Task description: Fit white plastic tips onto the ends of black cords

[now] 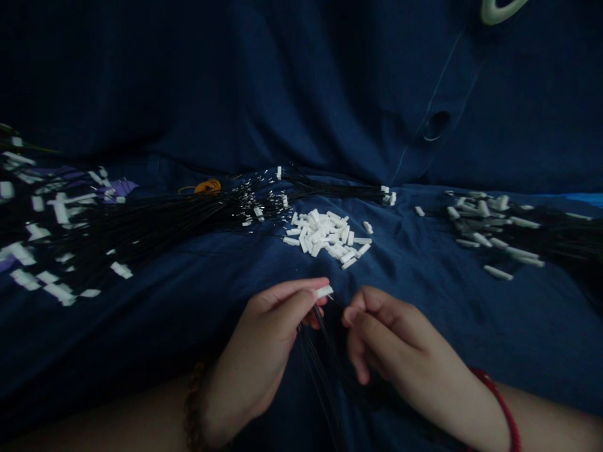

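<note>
Here, the left hand (264, 339) pinched a small white connector housing (324, 291) between thumb and forefinger, the housing projecting just beyond the fingertips towards the right hand (391, 339). The right hand's thumb and forefinger were closed on the end of a thin black wire (335, 302), whose tip lay just beside the housing; whether wire and housing touched could not be told. A bundle of black wires (320, 370) ran down from the left-hand grip and passed between the two wrists. Directly beyond the grip, a pile of loose white housings (325, 238) rested on the dark blue cloth (188, 301). Beyond and to the left of the grip lay a sheaf of black wires with bare metal ends (155, 220); beyond and to the right lay wires fitted with white housings (499, 235). A red cord (504, 408) circled the right wrist, and a beaded bracelet (192, 402) the left.
</note>
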A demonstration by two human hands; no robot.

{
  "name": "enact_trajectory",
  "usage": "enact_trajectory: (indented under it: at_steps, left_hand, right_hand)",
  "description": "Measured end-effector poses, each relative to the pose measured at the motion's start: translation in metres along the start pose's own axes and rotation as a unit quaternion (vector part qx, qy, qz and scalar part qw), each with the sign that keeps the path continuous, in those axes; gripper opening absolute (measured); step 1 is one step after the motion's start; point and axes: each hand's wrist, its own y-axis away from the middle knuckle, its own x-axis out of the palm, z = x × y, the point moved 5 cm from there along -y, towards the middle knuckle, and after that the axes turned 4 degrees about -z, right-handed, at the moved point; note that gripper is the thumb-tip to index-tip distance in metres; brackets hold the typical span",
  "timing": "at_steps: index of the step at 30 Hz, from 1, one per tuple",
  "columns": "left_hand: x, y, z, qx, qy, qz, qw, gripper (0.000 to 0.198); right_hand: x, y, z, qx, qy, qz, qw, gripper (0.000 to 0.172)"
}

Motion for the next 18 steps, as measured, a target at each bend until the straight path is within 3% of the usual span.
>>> enact_trajectory:
  at_steps: [9, 12, 14, 15, 18]
  left_hand:
    - [0.002, -0.002, -0.002, 0.0, 0.007, 0.001, 1.0, 0.021]
    - [0.002, -0.002, -0.002, 0.005, 0.004, -0.002, 1.0, 0.022]
    - [0.001, -0.002, -0.001, 0.008, 0.003, -0.001, 1.0, 0.022]
    - [0.001, -0.002, -0.001, 0.008, 0.003, 0.003, 1.0, 0.023]
    - [0.001, -0.001, -0.002, 0.007, 0.0, 0.011, 1.0, 0.024]
  right_hand:
    - [-0.002, -0.003, 0.007, 0.019, -0.036, 0.01, 0.999, 0.026]
    - [-0.02, 0.008, 0.03, -0.01, -0.117, -0.018, 0.993, 0.027]
    - [-0.031, 0.02, 0.044, 0.003, -0.229, -0.017, 0.973, 0.024]
    - [-0.031, 0.026, 0.045, 0.061, -0.29, 0.015, 0.955, 0.023]
    - [-0.013, 0.042, 0.048, 0.18, -0.413, 0.194, 0.872, 0.016]
